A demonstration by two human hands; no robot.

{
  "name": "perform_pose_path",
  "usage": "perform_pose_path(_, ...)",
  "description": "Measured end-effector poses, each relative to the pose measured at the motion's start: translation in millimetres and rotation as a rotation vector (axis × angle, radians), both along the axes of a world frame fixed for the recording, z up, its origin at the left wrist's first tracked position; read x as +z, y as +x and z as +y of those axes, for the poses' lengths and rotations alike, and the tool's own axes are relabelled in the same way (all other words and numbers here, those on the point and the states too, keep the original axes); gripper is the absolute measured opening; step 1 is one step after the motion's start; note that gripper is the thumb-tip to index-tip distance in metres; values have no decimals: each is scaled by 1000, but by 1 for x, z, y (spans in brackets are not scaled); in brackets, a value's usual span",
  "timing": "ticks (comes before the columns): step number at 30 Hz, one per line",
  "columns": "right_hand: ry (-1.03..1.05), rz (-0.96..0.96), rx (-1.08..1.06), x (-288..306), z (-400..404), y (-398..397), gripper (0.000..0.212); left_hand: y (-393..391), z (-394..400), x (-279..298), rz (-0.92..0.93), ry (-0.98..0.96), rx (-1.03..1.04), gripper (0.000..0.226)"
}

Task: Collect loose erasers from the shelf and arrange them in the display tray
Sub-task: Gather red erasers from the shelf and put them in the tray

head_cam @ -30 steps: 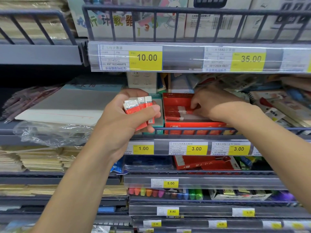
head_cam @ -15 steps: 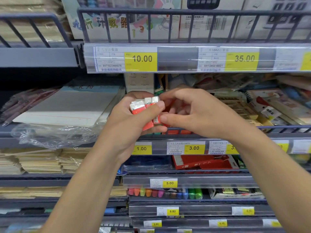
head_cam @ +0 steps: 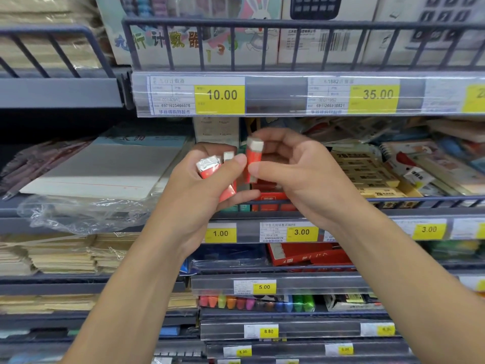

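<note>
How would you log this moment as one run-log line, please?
left hand: holds eraser bundle | right hand: pinches single eraser upright | red display tray: behind hands

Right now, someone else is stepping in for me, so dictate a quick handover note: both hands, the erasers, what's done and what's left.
Left hand: grips a bunch of red-sleeved erasers.
Right hand: pinches a single red eraser, held upright beside the left thumb, in front of the shelf.
Red display tray: on the shelf behind the hands, mostly hidden; its contents cannot be seen.
Done: several loose erasers gathered in hand.
Left: add the single eraser to the bunch or the tray, then line up all of them in the tray.
</note>
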State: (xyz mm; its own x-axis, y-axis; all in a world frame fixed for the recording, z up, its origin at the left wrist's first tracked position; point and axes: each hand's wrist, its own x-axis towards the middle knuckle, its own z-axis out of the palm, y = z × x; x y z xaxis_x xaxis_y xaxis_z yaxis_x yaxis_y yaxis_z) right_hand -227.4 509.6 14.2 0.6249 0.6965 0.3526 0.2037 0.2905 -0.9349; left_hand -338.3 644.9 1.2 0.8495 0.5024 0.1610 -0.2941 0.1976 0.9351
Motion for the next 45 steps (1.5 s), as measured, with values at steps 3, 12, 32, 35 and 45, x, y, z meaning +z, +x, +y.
perform_pose_path(3, 91, 126, -15, 3, -5, 10, 36, 0, 4, -2, 28, -10, -1, 21)
perform_pose_path(12, -700, -635, -327, 25, -40, 74, 30, -1, 14, 1, 52, 0, 18, 33)
perform_pose_path(32, -1124, -988, -70, 17, -19, 94, 32, -1, 18, 1, 107, 67, -44, 18)
perform_pose_path(35, -1107, -1019, -43, 14, -20, 94, 26, 0, 17, 1, 106, 81, -61, 22)
perform_pose_path(45, -996, -967, -120, 13, -7, 84, 30, 4, 12, 3, 91, 100, -74, 20)
